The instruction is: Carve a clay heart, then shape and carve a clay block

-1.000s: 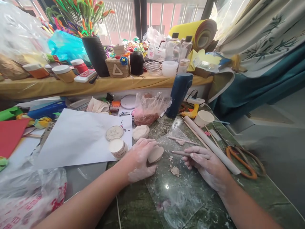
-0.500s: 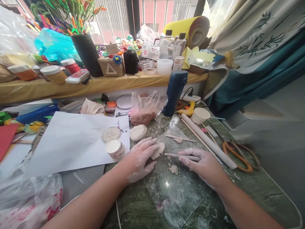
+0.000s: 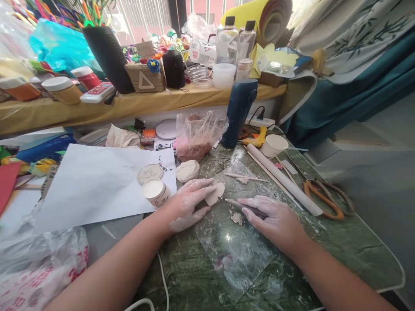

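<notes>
A flat, rounded piece of pale clay [image 3: 215, 194] lies on a clear plastic sheet [image 3: 240, 263] on the green table. My left hand [image 3: 191, 203], dusted white, rests palm down with its fingers stretched out, their tips on the clay's left edge and the thumb apart. Between the thumb and fingers of my right hand [image 3: 270, 216] is a slim clay modelling tool [image 3: 233, 202] with a thin dark tip. That tip touches or nearly touches the clay's right edge. Clay crumbs [image 3: 236, 217] lie just below the tool.
Behind my left hand are a clay lump [image 3: 187, 171], a small tub [image 3: 156, 193] and a round lid [image 3: 150, 173]. A second thin tool [image 3: 246, 177], a white roller [image 3: 285, 179], scissors [image 3: 324, 201], a paper cup [image 3: 274, 146] and a blue flask [image 3: 238, 114] stand or lie beyond.
The tool in my right hand has moved left and up, its tip now at the clay's edge. My left hand stays on the clay. The whole view has shifted slightly.
</notes>
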`<state>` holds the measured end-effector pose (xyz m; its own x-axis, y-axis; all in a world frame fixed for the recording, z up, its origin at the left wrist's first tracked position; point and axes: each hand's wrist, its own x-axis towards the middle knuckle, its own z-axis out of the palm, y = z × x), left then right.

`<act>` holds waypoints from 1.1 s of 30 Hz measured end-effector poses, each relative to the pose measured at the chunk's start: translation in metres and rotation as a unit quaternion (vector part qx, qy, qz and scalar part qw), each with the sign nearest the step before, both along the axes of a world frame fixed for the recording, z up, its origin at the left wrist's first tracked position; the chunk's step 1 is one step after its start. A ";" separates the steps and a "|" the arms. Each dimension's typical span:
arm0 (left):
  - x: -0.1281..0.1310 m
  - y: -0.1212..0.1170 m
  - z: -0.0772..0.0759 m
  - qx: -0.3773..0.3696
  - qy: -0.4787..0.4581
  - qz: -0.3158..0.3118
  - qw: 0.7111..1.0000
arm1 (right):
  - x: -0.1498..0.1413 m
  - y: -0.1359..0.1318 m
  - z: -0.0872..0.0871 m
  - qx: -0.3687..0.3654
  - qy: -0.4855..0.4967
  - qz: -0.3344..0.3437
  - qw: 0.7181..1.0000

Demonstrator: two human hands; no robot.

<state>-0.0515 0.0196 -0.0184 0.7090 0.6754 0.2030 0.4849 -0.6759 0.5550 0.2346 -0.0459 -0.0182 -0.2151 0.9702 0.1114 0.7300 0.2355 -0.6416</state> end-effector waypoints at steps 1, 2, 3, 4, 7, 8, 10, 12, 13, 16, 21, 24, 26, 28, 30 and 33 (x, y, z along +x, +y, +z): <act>0.000 0.000 0.000 0.000 -0.002 0.002 1.000 | -0.001 -0.001 0.000 0.005 0.001 -0.009 1.000; 0.001 0.000 -0.001 0.002 -0.005 0.003 1.000 | -0.002 -0.002 0.000 0.008 0.003 -0.017 1.000; 0.001 0.000 -0.001 0.004 -0.005 0.002 1.000 | -0.002 -0.002 0.000 0.010 0.005 -0.024 1.000; 0.001 0.000 -0.001 0.004 -0.004 0.000 1.000 | -0.001 -0.002 0.000 0.011 0.007 -0.030 0.999; 0.003 -0.001 0.000 0.003 -0.003 -0.007 1.000 | 0.002 -0.001 0.000 0.007 0.016 -0.042 0.999; 0.003 -0.001 0.001 0.003 -0.005 -0.006 1.000 | 0.002 0.000 0.001 0.004 0.019 -0.042 0.999; 0.004 0.000 0.002 0.004 -0.014 -0.001 1.000 | 0.003 0.001 0.001 -0.005 0.025 -0.039 0.999; 0.005 0.000 0.002 0.005 -0.025 0.004 1.000 | 0.002 0.001 0.002 -0.015 0.028 -0.039 0.999; 0.005 0.000 0.002 0.005 -0.029 0.005 1.000 | 0.001 0.001 0.002 -0.017 0.027 -0.039 0.999; 0.006 0.001 0.001 0.001 -0.036 0.002 0.999 | 0.001 0.002 0.002 -0.015 0.023 -0.040 0.999; 0.004 0.002 -0.003 -0.003 -0.041 -0.004 0.999 | 0.001 0.003 0.000 -0.021 0.036 -0.043 0.998; 0.004 0.002 -0.004 -0.006 -0.037 -0.007 0.999 | 0.001 0.003 0.000 -0.026 0.042 -0.047 0.998; 0.004 0.002 -0.003 -0.008 -0.035 -0.005 0.999 | 0.001 0.003 0.001 -0.028 0.044 -0.044 0.998; 0.005 0.002 -0.003 -0.010 -0.037 -0.003 0.999 | 0.001 0.003 0.002 -0.028 0.042 -0.038 0.998; 0.005 0.002 -0.002 -0.012 -0.041 0.000 0.999 | 0.001 0.004 0.002 -0.026 0.035 -0.033 0.998; 0.006 0.002 -0.001 -0.013 -0.049 0.003 0.999 | 0.001 0.004 0.003 -0.022 0.028 -0.029 0.999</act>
<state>-0.0452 0.0211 -0.0196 0.6821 0.6857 0.2540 0.4313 -0.6577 0.6176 0.2353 -0.0414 -0.0153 -0.1521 0.9852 0.0784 0.7046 0.1637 -0.6905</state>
